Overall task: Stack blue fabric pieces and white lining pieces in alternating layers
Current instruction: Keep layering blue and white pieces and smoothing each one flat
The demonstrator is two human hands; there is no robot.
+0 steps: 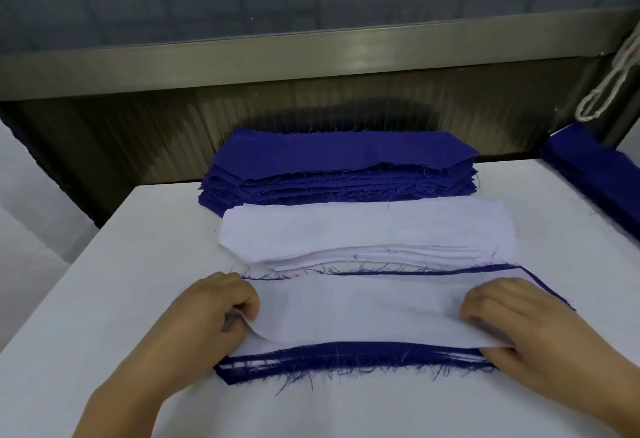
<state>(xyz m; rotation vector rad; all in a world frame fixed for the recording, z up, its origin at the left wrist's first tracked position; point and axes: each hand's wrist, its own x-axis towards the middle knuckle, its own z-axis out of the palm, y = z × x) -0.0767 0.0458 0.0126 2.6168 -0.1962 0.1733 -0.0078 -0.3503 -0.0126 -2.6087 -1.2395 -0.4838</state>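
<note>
White lining piece (356,309) pinched at both ends, atop blue fabric (346,356).

On the white tabletop (121,264), the left hand (211,309) and the right hand (502,316) pinch the two ends of a white lining piece (356,309) lying over a frayed blue fabric piece (346,359), whose edges show along the near and far sides. Just beyond sits a pile of white lining pieces (367,226), then a stack of blue fabric pieces (343,160). Another blue stack (595,174) lies at the right edge, under a hanging loop of pale cord (609,84).
</note>
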